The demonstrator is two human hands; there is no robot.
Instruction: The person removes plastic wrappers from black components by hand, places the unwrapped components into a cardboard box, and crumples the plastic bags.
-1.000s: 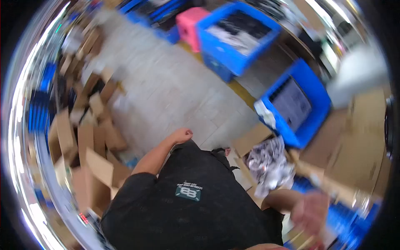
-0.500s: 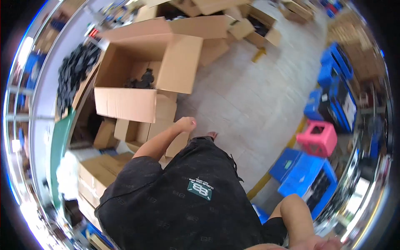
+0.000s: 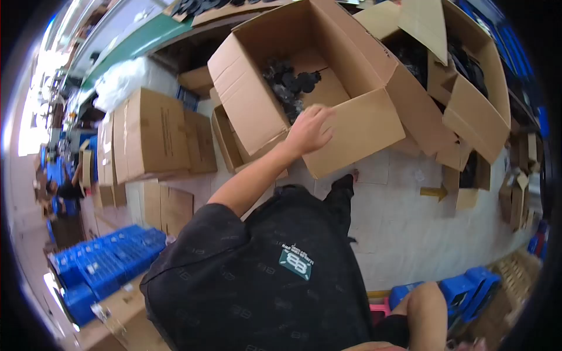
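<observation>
My left hand [image 3: 310,130] reaches over the near corner of a large open cardboard box [image 3: 357,134], fingers spread and holding nothing I can see. Whether it touches the flap below it, I cannot tell. Inside that box lie several black parts [image 3: 293,85], some seemingly in clear plastic; their kind is too small to make out. On the other side, my right arm is bent, elbow up, at the bottom edge. Only a blurred bit of my right hand [image 3: 479,345] shows there, its fingers mostly cut off.
Another open carton [image 3: 477,111] with dark contents stands at the right. Closed cartons [image 3: 161,137] are stacked to the left, near blue plastic crates [image 3: 117,254]. A green-edged bench [image 3: 137,44] runs behind. A pink stool [image 3: 380,310] sits low right. Another person [image 3: 69,190] is far left.
My view has swung left, bringing the large box nearer the middle. My left hand has gone from a loosely closed shape beside the box to spread fingers over its corner.
</observation>
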